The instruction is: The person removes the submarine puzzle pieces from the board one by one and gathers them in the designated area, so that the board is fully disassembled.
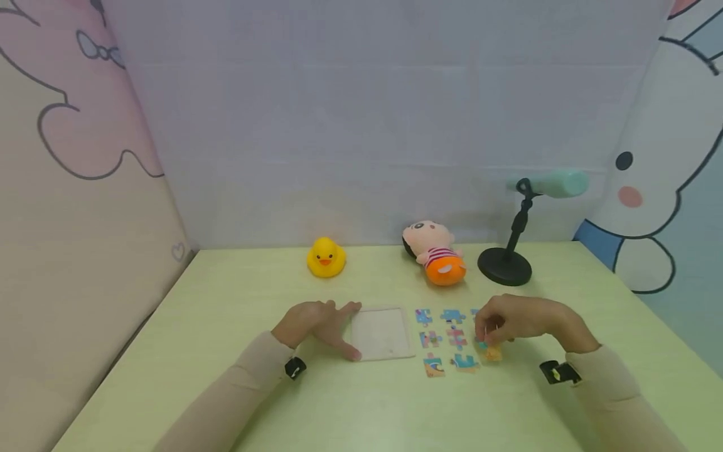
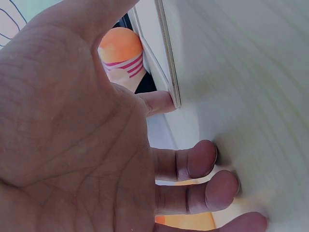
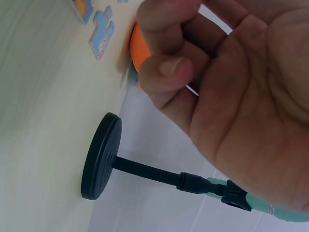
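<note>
My left hand is spread at the left side of a pale, square puzzle tray. Its thumb and a finger reach the near and far left corners; the left wrist view shows a fingertip touching the tray's edge. To the right, my right hand bends over the right column of jigsaw pieces, its fingertips pinching a yellow-and-blue puzzle piece. The right wrist view shows its curled fingers, with the pinched piece hidden. Loose pieces, such as a blue one and a pink one, lie between the hands.
A yellow rubber duck sits behind the tray. Farther right lie a plush doll in orange shorts and a black round-based stand holding a mint-green cylinder. A pale backdrop rises along the table's far edge.
</note>
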The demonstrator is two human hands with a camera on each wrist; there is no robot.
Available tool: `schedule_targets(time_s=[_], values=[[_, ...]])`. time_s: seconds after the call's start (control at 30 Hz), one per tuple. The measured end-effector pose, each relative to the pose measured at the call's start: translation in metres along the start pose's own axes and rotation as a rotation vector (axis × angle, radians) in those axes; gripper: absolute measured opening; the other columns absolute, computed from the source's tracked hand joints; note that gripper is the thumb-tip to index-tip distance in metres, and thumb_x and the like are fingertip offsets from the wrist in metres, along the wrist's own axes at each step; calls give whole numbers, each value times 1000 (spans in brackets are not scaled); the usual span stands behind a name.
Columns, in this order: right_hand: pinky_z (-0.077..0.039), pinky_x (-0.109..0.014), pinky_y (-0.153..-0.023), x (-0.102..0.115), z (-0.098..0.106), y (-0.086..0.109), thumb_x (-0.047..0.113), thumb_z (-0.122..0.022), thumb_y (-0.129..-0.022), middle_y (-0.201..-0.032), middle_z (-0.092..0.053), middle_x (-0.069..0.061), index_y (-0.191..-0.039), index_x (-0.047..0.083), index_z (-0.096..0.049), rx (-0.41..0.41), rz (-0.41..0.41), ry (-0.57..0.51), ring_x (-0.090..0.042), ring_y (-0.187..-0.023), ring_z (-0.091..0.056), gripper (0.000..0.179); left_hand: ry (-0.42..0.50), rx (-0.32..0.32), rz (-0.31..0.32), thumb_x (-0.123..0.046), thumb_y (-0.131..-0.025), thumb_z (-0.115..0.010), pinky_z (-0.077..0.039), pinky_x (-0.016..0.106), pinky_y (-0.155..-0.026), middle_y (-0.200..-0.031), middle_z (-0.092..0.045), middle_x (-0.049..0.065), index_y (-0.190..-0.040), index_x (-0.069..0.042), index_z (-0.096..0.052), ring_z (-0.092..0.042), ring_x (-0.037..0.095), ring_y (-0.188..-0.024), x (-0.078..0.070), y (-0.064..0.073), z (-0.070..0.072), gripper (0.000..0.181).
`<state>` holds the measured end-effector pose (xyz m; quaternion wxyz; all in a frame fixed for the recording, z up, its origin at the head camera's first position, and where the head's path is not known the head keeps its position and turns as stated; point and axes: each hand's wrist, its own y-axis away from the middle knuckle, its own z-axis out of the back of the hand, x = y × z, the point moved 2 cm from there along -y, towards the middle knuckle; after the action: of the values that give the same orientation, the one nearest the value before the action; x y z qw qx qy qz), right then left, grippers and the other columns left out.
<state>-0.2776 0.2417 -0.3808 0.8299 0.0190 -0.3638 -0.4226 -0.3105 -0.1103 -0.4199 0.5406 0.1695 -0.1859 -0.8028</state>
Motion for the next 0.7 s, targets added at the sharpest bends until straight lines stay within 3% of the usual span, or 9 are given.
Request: schedule_targets(time_s=[0.33,0.7], values=[[-40,-22,-63,0,-8,-7,7,-73,-87,-75,-56,11,-83,15,-69,26,18,50,-6,-69,-49,10,-20,1,13,-77,-73,-69,-47,56,-92,-145,-48,17,-158,-34,-24,-54,36,-122,5,4,-5,105],[-44,-23,-59,-11,-14,-2,7,-73,-89,-80,-59,6,-86,16,-72,92,-175,-20,-9,-71,-52,9,44,-13,-22,-75,-74,-70,-44,59,-95,-150,-43,19,-158,-35,-25,-50,39,-128,3,1,-13,103]])
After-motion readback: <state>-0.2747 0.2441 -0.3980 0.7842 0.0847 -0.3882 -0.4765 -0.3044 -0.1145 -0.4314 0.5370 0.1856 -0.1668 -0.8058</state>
